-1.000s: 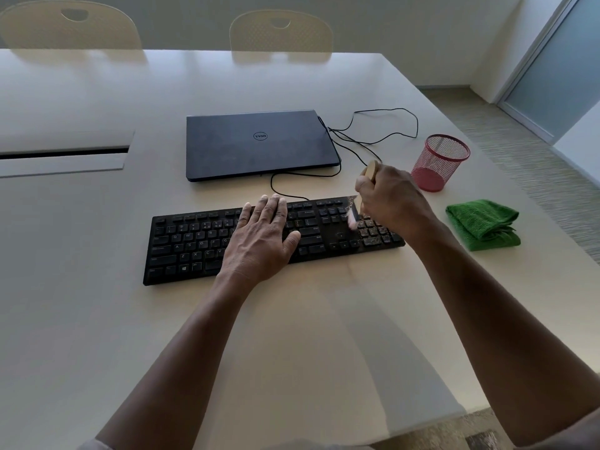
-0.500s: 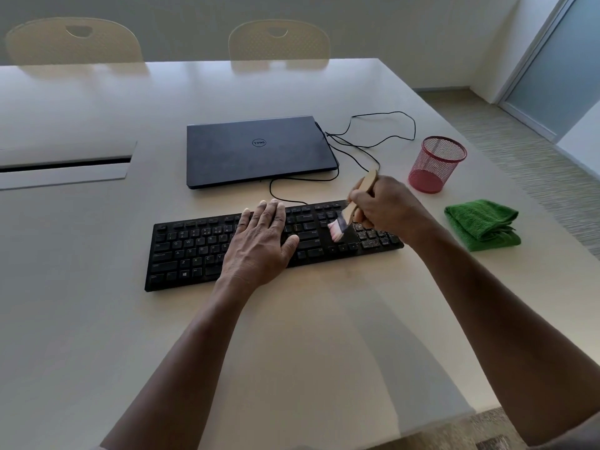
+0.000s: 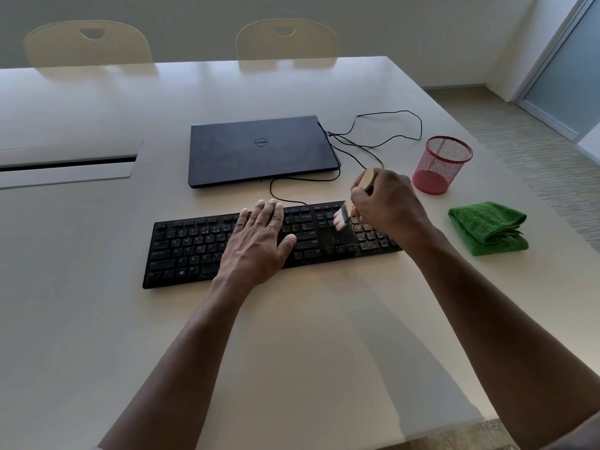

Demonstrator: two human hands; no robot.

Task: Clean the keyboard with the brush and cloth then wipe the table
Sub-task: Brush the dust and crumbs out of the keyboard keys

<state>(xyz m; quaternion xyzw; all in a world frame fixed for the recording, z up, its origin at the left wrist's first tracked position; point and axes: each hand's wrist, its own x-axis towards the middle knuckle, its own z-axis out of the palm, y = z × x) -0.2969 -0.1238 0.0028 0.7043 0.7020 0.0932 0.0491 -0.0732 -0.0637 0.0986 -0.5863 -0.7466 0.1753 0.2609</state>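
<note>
Brush shifted toward far key row

Since half a second ago, brush (image 3: 341,219) was lifted back by right hand (image 3: 386,203), handle gripped, bristles on keyboard (image 3: 194,248). Left hand (image 3: 259,241) is laid flat, spread, on keys. Cloth (image 3: 487,227) is folded at right on table (image 3: 292,336)

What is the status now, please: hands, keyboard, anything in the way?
Left hand flat on keyboard, steadying. Right hand grips brush, bristles on keys beside the crumb-covered number pad. Green cloth untouched. Nothing in the way.

Black keyboard (image 3: 194,248) flat on table (image 3: 292,352); pale-bristled brush (image 3: 341,219) over it; folded green cloth (image 3: 487,227) right.
</note>
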